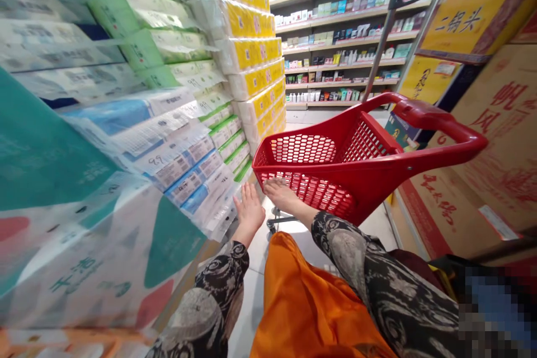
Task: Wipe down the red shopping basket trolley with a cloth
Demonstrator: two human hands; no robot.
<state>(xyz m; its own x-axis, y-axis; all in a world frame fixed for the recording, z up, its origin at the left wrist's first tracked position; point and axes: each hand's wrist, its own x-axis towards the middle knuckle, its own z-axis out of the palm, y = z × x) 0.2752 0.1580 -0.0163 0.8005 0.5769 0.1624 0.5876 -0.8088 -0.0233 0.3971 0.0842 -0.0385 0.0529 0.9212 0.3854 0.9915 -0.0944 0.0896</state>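
My left hand is open, fingers stretched out, its tips against the clear wrap of a blue-and-white tissue pack low in the stack on the left. My right hand lies open against the near lower side of a red plastic shopping cart basket, fingers flat on its mesh. Both arms wear dark patterned sleeves. An orange garment shows below them.
Tall stacks of wrapped tissue packs, green and yellow, line the left. Cardboard boxes with red print stand at the right. Shelves of small goods close the aisle's far end. A pale tiled floor runs ahead.
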